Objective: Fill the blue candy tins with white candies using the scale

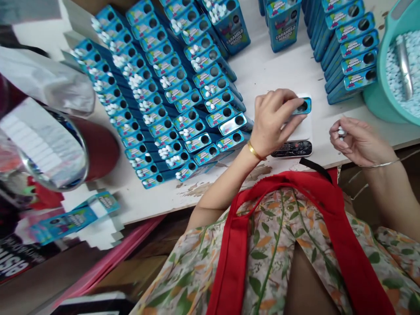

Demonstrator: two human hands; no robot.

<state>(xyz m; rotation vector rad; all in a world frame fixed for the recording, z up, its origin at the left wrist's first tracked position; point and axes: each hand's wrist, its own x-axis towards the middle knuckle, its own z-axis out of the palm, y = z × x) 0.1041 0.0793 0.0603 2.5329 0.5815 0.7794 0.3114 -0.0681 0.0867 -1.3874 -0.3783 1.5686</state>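
Note:
My left hand (275, 118) is closed around the top of a small blue candy tin (306, 105) with a round dark hole in its top. The tin is over a white digital scale (292, 148), whose black display panel faces me. Off to the right, my right hand (359, 142) is raised with curled fingers and pinches a few white candies (341, 132). A turquoise bucket (377, 94) of small pale candies stands beyond the right hand, with a metal scoop (404, 65) lying in it.
Rows of blue tins (170, 83) fill the table's left side, many with white candies on top. More tins (354, 52) line up at the back right. At far left are a dark red container (101, 146) and flat blue cartons (70, 221) beside the table edge.

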